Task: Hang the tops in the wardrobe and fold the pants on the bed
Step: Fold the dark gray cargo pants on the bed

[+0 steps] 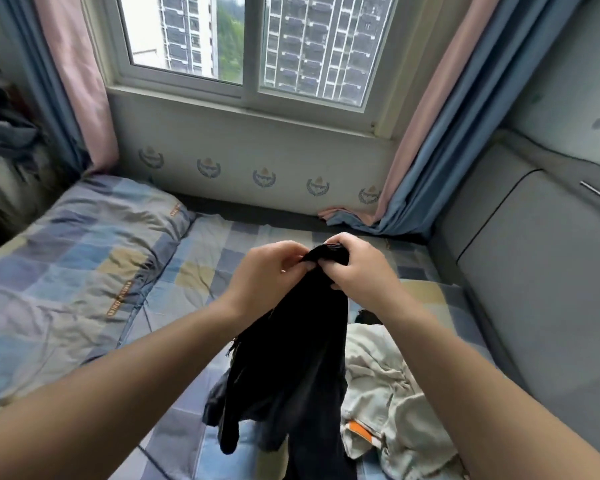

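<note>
Checked cotton in blue, grey and pale yellow covers the bed (201,268), which fills the lower part of the head view and runs up to the wall beneath the window (246,43). Beyond the glass stand tall apartment blocks. Pink-and-blue curtains hang at both sides of the window; the right curtain (426,161) falls to the mattress, where its hem bunches against the far edge of the bed. A grey cabinet (541,271) with a metal handle borders the bed on the right. A pillow (84,258) in the same checked fabric lies on the left half of the bed, its far end near the left curtain (77,81).

A black garment (302,358) is held up above the middle of the bed, hanging in loose folds from the hands, with its lower part trailing toward the near edge of the view; whether it is a top or a pair of pants cannot be told. Just to its right, a crumpled off-white garment (388,393) with an orange patch lies on the sheet, touching the black cloth along one side.

Both forearms reach in from the bottom corners. The left hand (264,275) pinches the top edge of the black garment between curled fingers and thumb. The right hand (357,268) grips the same top edge, fingers folded over a bunched fold, close beside the left hand.
</note>
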